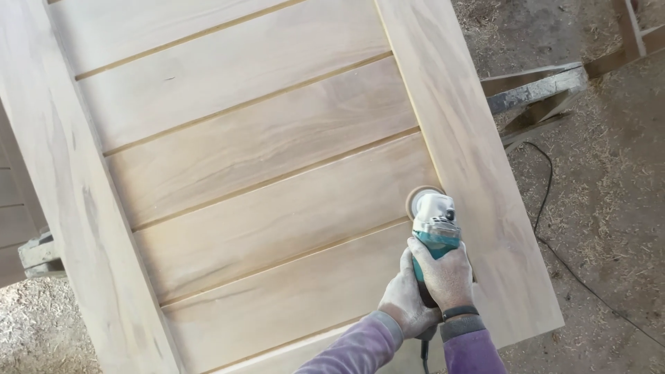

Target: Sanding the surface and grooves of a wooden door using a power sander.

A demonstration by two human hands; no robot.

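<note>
Both hands, left hand (404, 302) and right hand (447, 275), clench the teal-and-white angle sander (433, 225) on the pale slatted wooden door panel (263, 166); tilting it risks gouging the slat

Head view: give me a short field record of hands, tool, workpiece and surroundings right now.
tool: teal and grey power sander, disc on the panel beside the right frame rail
right hand: right hand gripping the sander body
left hand: left hand gripping the sander's rear from the left
workpiece: pale wooden door with slanted grooved boards
cable: black cord across the floor
floor: sawdust and shavings
</note>
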